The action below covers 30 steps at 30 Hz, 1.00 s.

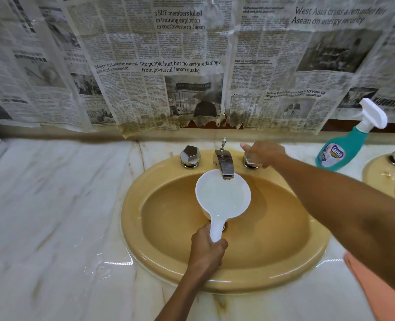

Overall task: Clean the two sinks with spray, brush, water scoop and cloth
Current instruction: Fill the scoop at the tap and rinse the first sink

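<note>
While the left hand (206, 247) grips the handle of the white water scoop (223, 195), its bowl sits directly under the faucet (224, 164) spout above the near sink (145, 246), handle running back toward the person. The right hand (262, 155) curls over the right tap knob (249, 162), so filling likely turns on that knob. The spray bottle (344, 147) stands on the table (53, 216) to the right, beside the second sink (374, 179)

The left hand (206, 247) curled its fingers in a grip low in front, while the right hand (262, 155), arm outstretched, closed with forefinger extended.
</note>
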Each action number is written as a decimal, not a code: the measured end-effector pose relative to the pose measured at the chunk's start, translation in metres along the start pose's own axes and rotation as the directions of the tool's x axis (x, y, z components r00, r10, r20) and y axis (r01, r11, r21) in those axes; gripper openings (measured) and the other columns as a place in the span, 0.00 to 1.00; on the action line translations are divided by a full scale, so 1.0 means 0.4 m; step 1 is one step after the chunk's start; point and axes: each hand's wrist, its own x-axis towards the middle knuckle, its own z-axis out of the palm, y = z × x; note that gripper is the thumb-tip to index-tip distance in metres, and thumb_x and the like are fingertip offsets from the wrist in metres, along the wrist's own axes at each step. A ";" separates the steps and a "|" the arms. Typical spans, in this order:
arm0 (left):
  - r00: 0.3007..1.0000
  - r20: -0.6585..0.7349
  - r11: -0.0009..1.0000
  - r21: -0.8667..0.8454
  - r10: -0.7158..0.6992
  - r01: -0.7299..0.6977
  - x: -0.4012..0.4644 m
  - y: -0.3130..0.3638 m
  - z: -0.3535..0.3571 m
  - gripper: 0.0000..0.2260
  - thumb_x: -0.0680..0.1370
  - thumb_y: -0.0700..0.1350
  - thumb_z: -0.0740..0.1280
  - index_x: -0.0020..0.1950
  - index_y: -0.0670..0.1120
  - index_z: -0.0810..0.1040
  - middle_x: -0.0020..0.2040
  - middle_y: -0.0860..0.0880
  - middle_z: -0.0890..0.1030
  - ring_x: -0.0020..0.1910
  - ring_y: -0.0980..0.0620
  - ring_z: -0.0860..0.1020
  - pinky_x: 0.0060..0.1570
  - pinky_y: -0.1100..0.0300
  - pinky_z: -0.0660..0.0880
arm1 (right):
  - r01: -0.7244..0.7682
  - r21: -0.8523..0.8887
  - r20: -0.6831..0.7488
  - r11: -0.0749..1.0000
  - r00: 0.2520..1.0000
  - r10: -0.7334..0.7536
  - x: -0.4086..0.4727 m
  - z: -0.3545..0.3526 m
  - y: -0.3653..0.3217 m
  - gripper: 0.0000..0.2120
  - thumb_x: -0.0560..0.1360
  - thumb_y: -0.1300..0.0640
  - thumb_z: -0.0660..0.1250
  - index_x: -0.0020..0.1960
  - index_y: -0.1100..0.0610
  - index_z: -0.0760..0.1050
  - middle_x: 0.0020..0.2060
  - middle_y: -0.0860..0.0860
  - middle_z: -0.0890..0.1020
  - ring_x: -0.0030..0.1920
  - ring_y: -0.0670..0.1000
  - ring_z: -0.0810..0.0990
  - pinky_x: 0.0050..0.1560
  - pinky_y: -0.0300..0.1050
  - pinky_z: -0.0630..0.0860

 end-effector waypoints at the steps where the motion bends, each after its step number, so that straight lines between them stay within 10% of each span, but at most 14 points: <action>1: 1.000 0.000 1.000 0.004 -0.002 0.002 0.000 -0.001 0.000 0.17 0.71 0.34 0.62 0.54 0.49 0.80 0.33 0.51 0.71 0.21 0.55 0.66 0.23 0.63 0.67 | 0.027 0.053 0.076 0.998 0.997 -0.031 0.003 -0.032 0.012 0.34 0.79 0.31 0.46 0.49 0.61 0.73 0.36 0.55 0.80 0.32 0.52 0.81 0.36 0.42 0.69; 4: 1.000 -0.004 1.000 0.008 -0.001 0.001 0.002 -0.003 -0.002 0.16 0.72 0.34 0.62 0.53 0.49 0.80 0.32 0.51 0.70 0.22 0.55 0.66 0.23 0.63 0.66 | 0.146 0.060 0.153 0.987 0.976 -0.154 0.014 -0.105 0.036 0.30 0.77 0.35 0.62 0.55 0.64 0.73 0.42 0.59 0.82 0.34 0.55 0.82 0.32 0.44 0.76; 7: 1.000 -0.005 1.000 0.005 -0.005 0.005 0.004 0.000 0.000 0.15 0.72 0.33 0.62 0.53 0.49 0.79 0.31 0.52 0.70 0.21 0.54 0.65 0.22 0.63 0.66 | 0.368 -0.224 0.193 0.902 0.924 -0.329 0.027 -0.083 0.022 0.34 0.73 0.48 0.74 0.75 0.54 0.65 0.63 0.56 0.76 0.54 0.57 0.80 0.50 0.52 0.81; 12: 1.000 -0.002 1.000 0.008 -0.004 0.004 0.005 0.000 -0.003 0.16 0.71 0.33 0.62 0.53 0.49 0.80 0.28 0.55 0.68 0.21 0.54 0.65 0.22 0.63 0.65 | 0.437 -0.477 0.119 0.762 0.891 -0.437 0.017 -0.025 -0.002 0.04 0.76 0.62 0.62 0.46 0.60 0.75 0.45 0.58 0.81 0.41 0.56 0.80 0.33 0.43 0.74; 16: 1.000 -0.008 1.000 0.015 -0.008 0.008 0.008 -0.007 -0.001 0.15 0.72 0.33 0.63 0.52 0.49 0.79 0.29 0.53 0.69 0.21 0.53 0.66 0.22 0.64 0.65 | 0.381 -0.417 0.065 0.825 0.918 -0.391 -0.005 -0.032 0.007 0.10 0.79 0.56 0.62 0.47 0.62 0.78 0.33 0.54 0.78 0.33 0.54 0.80 0.32 0.42 0.75; 23: 1.000 -0.008 1.000 0.021 0.021 -0.021 0.007 -0.012 0.000 0.16 0.71 0.34 0.63 0.53 0.48 0.81 0.30 0.52 0.71 0.21 0.53 0.67 0.22 0.63 0.66 | 0.111 -0.372 -0.268 0.921 0.938 -0.221 -0.060 0.108 -0.009 0.25 0.76 0.69 0.62 0.71 0.74 0.60 0.57 0.67 0.78 0.54 0.65 0.80 0.45 0.52 0.74; 30: 0.999 0.005 0.998 0.049 0.045 -0.045 -0.011 0.000 -0.009 0.12 0.72 0.34 0.64 0.51 0.45 0.80 0.29 0.52 0.70 0.21 0.54 0.66 0.22 0.63 0.65 | 0.083 0.504 -0.288 0.859 0.954 0.077 -0.184 0.166 0.015 0.25 0.80 0.50 0.63 0.72 0.58 0.63 0.64 0.60 0.74 0.62 0.64 0.75 0.53 0.53 0.72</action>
